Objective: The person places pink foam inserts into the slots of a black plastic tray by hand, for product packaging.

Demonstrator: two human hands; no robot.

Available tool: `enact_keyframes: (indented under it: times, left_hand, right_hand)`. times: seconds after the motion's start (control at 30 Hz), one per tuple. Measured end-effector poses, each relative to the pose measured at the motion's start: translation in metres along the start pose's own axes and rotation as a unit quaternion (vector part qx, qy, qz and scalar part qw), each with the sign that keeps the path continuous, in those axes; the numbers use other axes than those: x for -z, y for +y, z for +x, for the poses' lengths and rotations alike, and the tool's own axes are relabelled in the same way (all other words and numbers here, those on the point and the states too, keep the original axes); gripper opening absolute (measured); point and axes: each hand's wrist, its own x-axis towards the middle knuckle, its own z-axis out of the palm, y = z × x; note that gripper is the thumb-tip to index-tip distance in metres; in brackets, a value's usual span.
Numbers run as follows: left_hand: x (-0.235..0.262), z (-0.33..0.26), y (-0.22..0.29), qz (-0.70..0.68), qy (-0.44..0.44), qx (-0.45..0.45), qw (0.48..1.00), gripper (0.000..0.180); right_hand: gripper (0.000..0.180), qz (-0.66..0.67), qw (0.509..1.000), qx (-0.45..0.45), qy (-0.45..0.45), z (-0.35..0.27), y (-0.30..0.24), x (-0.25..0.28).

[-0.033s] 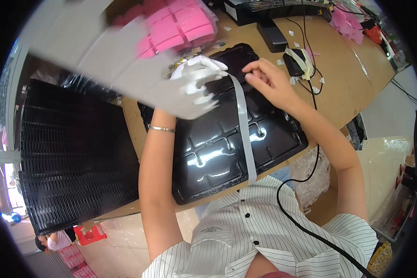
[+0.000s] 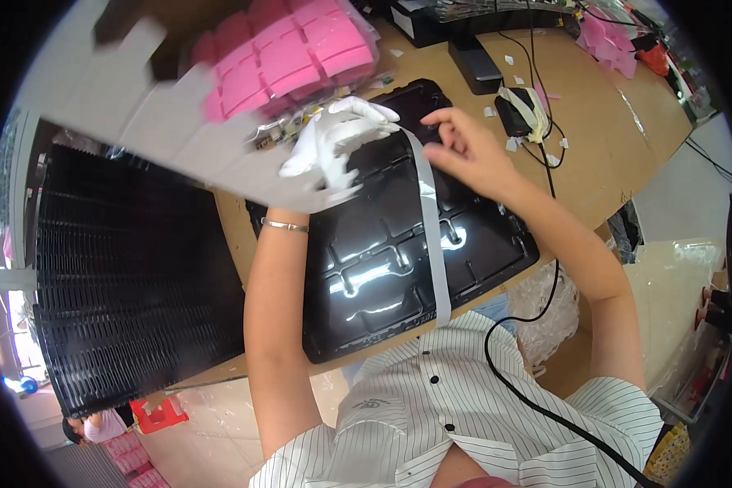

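Note:
A white glove covers my left hand [image 2: 351,122]. Its curled fingertips meet the upper end of a pale grey strip [image 2: 431,220] and appear to pinch it; the thumb is hard to make out. From there the strip runs down across a shiny black moulded tray [image 2: 374,244] to its near edge. Bare, my right hand [image 2: 476,153] is just right of the strip's upper end, thumb and forefinger apart, holding nothing visible. A large blurred grey-white sheet-like thing [image 2: 195,134] with a jagged lower edge comes in from the upper left and hides my left wrist.
Left of the tray stands a large black ribbed panel [image 2: 138,268]. Beyond are wrapped pink blocks [image 2: 293,57] and a dark box [image 2: 475,63]. A black cable [image 2: 516,386] crosses my shirt toward the brown tabletop [image 2: 602,122]. Lower left, another person [image 2: 102,424] is in view.
The grey-white sheet-like thing has shifted left, uncovering more of the pink blocks and my glove. My right hand has moved slightly left, while the strip looks nearly the same.

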Motion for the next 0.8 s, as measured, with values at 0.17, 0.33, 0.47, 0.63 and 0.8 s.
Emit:
enact_keyframes:
  times: [0.17, 0.33, 0.47, 0.63, 0.8]
  left_hand:
    - [-0.005, 0.022, -0.01, -0.037, 0.05, 0.05, 0.997, 0.012]
    - [0.016, 0.037, -0.013, 0.09, -0.037, 0.031, 0.995, 0.004]
    - [0.035, 0.046, -0.033, 0.133, -0.104, 0.025, 0.985, 0.006]
    - [0.036, 0.046, -0.034, 0.16, -0.084, 0.076, 0.981, 0.006]
    - [0.034, 0.042, -0.037, 0.297, -0.044, 0.04, 0.953, 0.01]
  right_hand:
    - [0.028, 0.03, 0.997, -0.064, 0.029, -0.007, 0.028, -0.013]
    - [0.025, -0.202, 0.945, 0.255, 0.039, 0.028, 0.042, 0.029]
    - [0.026, -0.312, 0.849, 0.406, -0.13, 0.054, 0.056, 0.043]
    - [0.03, -0.391, 0.778, 0.433, -0.235, 0.063, 0.044, 0.048]
    - [0.034, -0.428, 0.741, 0.468, -0.221, 0.065, 0.045, 0.052]
